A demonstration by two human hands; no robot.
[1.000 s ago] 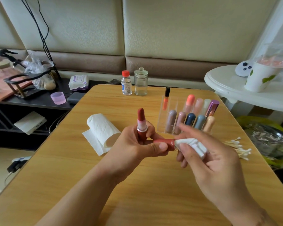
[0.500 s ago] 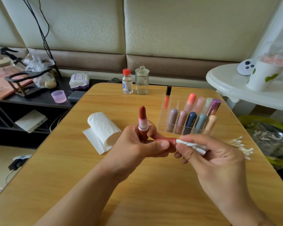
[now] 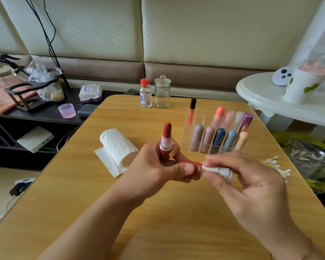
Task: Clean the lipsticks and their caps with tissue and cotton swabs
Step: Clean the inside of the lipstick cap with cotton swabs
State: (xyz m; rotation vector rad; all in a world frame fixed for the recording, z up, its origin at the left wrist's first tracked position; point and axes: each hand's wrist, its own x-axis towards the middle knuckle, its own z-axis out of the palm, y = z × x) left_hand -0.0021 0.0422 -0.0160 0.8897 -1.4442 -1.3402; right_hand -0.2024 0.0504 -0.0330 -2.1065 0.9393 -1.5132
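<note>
Far left, a dark side shelf [image 3: 45, 113] carries a lilac cup [image 3: 67, 110] and a pack of wipes [image 3: 90, 91]. On the wooden table [image 3: 158, 222], a tissue roll [image 3: 118, 149] lies on its side with a loose sheet trailing beneath it, just left of my hands.

My left hand [image 3: 154, 169] is closed around two things at once. The uncapped lipstick [image 3: 166, 139] stands upright out of the fist, its red bullet exposed above the pale collar, with my fingers wrapped round the base. The red cap [image 3: 192, 165] lies horizontally below it, pinned by my thumb against my fingers, its open end turned to the right.

At that open end sits the tip of a twisted tissue wad [image 3: 219, 170], touching the cap's mouth. My right hand [image 3: 251, 188] grasps this wad, thumb and fingers curled about it; the fingertips are motion-blurred, so I cannot tell exactly how they sit.

Behind the hands, at the table's far edge, stand a red-capped bottle [image 3: 145, 94] and a lidded glass jar [image 3: 162, 91]. A clear organizer [image 3: 199, 145] holds the other lipsticks [image 3: 219, 137] upright in two rows, with a lip gloss tube [image 3: 191, 111] at its back left. Cotton swabs [image 3: 274, 165] lie scattered on the table beside my right hand. Far right, a white round table [image 3: 270, 107] bears a paper cup [image 3: 300, 87].
</note>
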